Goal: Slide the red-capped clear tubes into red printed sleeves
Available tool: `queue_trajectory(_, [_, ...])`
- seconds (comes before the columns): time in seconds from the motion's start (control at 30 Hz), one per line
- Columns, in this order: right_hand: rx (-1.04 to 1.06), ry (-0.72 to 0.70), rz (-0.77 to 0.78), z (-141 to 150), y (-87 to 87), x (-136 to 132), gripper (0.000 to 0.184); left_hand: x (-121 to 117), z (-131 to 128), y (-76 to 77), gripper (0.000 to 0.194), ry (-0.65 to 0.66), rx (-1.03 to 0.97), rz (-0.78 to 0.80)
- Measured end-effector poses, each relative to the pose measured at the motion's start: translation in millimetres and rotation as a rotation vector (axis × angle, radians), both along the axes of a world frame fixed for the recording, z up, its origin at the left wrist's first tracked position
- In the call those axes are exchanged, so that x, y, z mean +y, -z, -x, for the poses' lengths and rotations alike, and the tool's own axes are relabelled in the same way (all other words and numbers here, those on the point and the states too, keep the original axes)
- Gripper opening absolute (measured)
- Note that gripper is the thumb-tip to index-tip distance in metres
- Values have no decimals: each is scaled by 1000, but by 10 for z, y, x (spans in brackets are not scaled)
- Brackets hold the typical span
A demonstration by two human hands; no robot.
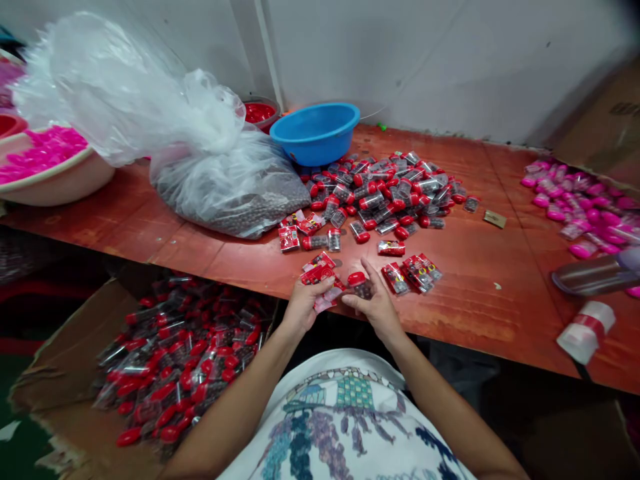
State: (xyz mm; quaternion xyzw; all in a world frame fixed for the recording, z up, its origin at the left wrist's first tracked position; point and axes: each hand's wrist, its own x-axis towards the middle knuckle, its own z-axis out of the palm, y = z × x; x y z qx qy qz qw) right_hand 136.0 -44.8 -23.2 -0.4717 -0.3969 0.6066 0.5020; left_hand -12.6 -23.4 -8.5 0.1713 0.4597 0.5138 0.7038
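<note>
The left hand [300, 308] pinches some red cards [315, 274], and near them the right hand [381, 311] holds one little jar [362, 289] with a red top, at the near edge of the red table [480, 313], with a big pile of jars [387, 190] behind
</note>
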Motion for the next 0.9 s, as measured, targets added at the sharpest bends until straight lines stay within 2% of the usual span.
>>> queue_trajectory(0.07, [-41, 61, -24, 71, -6, 1, 93, -16, -48, -1, 33, -32, -4, -10])
queue_trajectory(0.2, [-132, 153, -39, 106, -20, 54, 76, -55, -82, -26, 34, -60, 29, 22])
queue_trajectory(0.33, [-141, 67, 0, 52, -44, 85, 75, -50, -52, -33, 30, -94, 28, -10])
queue_trajectory(0.47, [-220, -48, 37, -25, -57, 44, 73, 25, 3, -46, 26, -195, 29, 9])
queue_trajectory(0.67, [-240, -142, -105, 18, -96, -136, 64, 125, 30, -72, 17, -247, -58, 109])
queue_trajectory(0.9, [-359, -11, -278, 187, -72, -112, 55, 101, -53, -84, 18, -250, -116, 122])
